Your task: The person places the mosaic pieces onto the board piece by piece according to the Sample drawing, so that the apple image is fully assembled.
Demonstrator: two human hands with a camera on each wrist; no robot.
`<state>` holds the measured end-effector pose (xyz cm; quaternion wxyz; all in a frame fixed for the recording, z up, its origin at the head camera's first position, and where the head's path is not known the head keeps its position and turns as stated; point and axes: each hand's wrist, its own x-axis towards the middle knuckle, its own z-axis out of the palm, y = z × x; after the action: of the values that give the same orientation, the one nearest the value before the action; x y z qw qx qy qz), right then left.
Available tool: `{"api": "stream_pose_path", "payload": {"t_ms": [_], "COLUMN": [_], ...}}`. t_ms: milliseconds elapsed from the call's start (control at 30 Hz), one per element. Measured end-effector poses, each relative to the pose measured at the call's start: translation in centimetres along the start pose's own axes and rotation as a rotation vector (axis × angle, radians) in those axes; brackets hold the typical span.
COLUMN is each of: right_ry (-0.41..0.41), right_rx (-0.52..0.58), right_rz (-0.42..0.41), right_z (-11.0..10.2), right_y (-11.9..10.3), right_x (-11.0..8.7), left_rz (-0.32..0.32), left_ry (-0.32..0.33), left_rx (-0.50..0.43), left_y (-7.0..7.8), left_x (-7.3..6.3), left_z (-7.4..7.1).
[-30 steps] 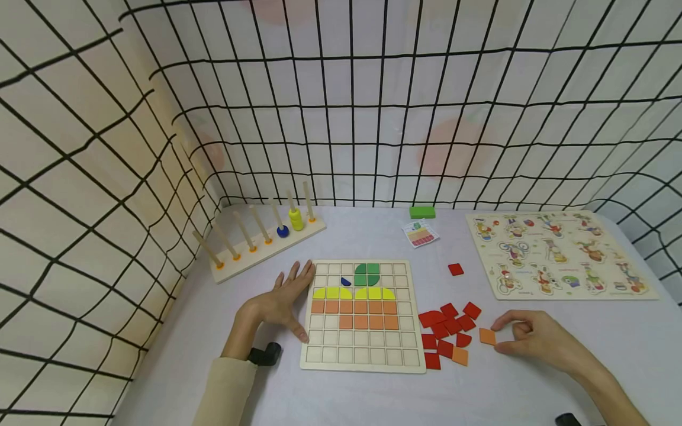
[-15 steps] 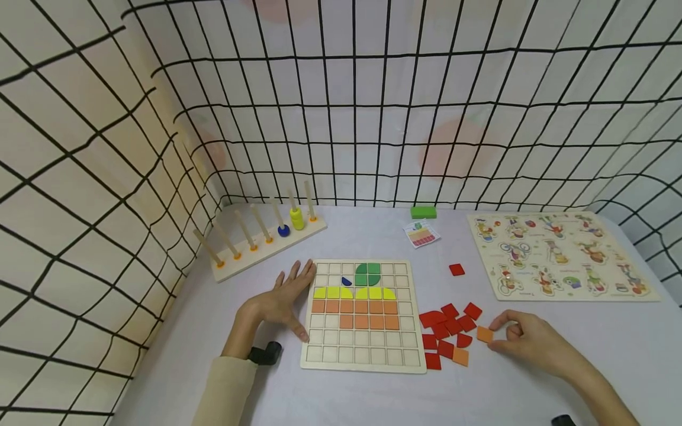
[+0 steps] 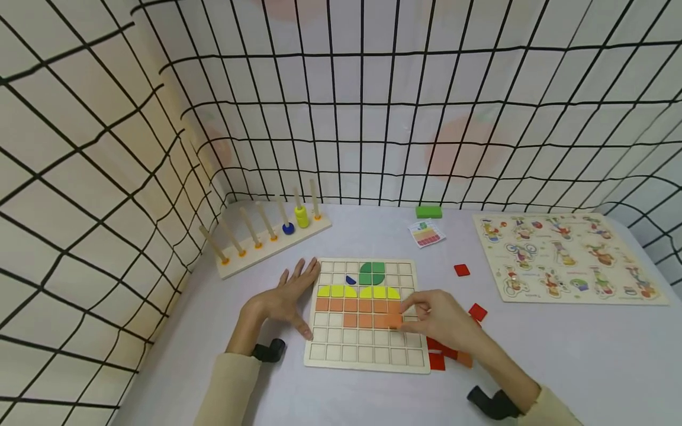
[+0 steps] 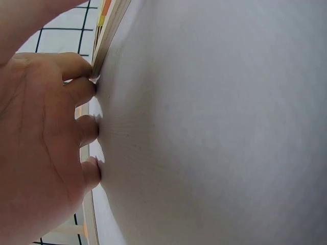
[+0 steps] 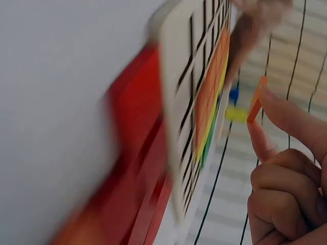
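A pale gridded board (image 3: 367,355) lies on the table with green, yellow, orange and dark blue pieces set in its cells. My left hand (image 3: 282,302) rests along its left edge, fingers spread and touching the rim; in the left wrist view the fingertips of that hand (image 4: 46,138) meet the tabletop beside the board. Over the board's right part, my right hand (image 3: 444,319) pinches an orange square tile (image 3: 395,320) between thumb and forefinger. The right wrist view shows this tile (image 5: 256,100) held above the board, with the other fingers curled.
Red tiles (image 3: 437,361) and an orange tile (image 3: 465,359) lie right of the board, partly under my right arm. A lone red tile (image 3: 462,270), pattern card (image 3: 427,234), green block (image 3: 428,212), picture puzzle (image 3: 570,260) and peg stand (image 3: 272,248) sit farther back, before a black-lined backdrop.
My right hand has carried the orange tile leftward from beside the red tiles to over the board. The left hand stays on the board's edge. The head view has shifted slightly.
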<state>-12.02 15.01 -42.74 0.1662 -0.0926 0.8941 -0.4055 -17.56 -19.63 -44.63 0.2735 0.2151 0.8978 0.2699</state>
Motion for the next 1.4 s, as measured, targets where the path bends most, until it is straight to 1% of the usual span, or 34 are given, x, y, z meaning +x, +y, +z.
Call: {"api": "stream_pose_path", "payload": {"t_ms": [67,200,300,433,500,700,900,1133,1400], "right_ry": [-0.016,-0.033,-0.025,-0.022,-0.023,-0.028,-0.04,-0.047,-0.044], "right_rx": [0.005,0.003,-0.023,-0.068,-0.076,-0.085,-0.083,-0.058,-0.053], "right_rz": [-0.051,-0.105,-0.114,-0.119,-0.124,-0.123,-0.167,-0.205,-0.204], "right_z": [2.0,5.0,6.3,7.6,7.9,8.0,7.7,8.2,8.4], "right_y": [-1.6,-4.0,-5.0,-5.6,-5.7,-5.7,-5.5,-5.6,-5.5], "right_x": [1.2,3.2,4.1,4.9,5.1,5.3,5.3,5.6,5.8], "left_rz": [0.0,-0.002,0.0,-0.01,-0.018,-0.003,-0.004,-0.005,-0.004], "left_ry": [0.0,-0.003,-0.001,-0.003,-0.003,-0.005,-0.007,0.0,0.001], "left_rx": [0.006,0.013,0.012,0.022,0.029,0.014,0.008,0.0,-0.007], "left_y": [0.0,0.1,0.1,0.0,0.0,0.1,0.2,0.0,0.1], "left_x": [0.1,0.2,0.2,0.0,0.0,0.1,0.2,0.2,0.2], "left_z": [0.0,0.1,0.1,-0.1,-0.2,-0.3,0.0,0.0,0.1]}}
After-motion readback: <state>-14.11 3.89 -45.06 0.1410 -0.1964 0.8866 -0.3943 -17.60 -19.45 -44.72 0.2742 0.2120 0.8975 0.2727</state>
